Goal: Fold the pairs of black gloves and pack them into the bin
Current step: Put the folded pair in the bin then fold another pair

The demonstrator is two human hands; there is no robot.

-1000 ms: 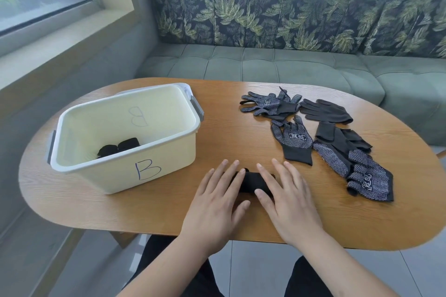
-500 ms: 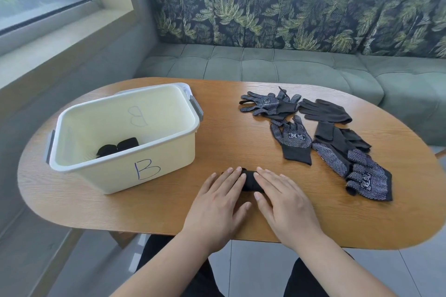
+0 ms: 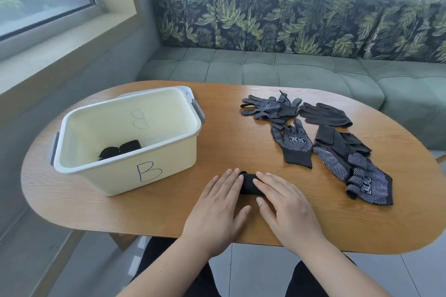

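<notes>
From the head camera, a cream plastic bin [image 3: 125,176] marked with a blue "B" is sitting on the left part of the wooden tabletop [image 3: 236,142]. A folded pair of black gloves [image 3: 120,149] is lying on its floor against the near wall; nothing else is showing inside it.

Just right of the bin, near the front edge of the tabletop, a rolled black glove bundle [image 3: 248,185] is lying between the two hands. The left hand [image 3: 217,210] is lying flat with its fingers straight and together, its fingertips touching the bundle's left end. The right hand [image 3: 287,207] is likewise flat and spread, its fingers pressing on the right end and its thumb lying along the near side. Neither hand is curling round the bundle.

Farther right, the loose gloves [image 3: 295,143] are lying scattered and partly overlapping, some showing white grip dots, one plain black glove [image 3: 324,116] lying at the back. A green sofa [image 3: 289,72] is standing behind the tabletop.
</notes>
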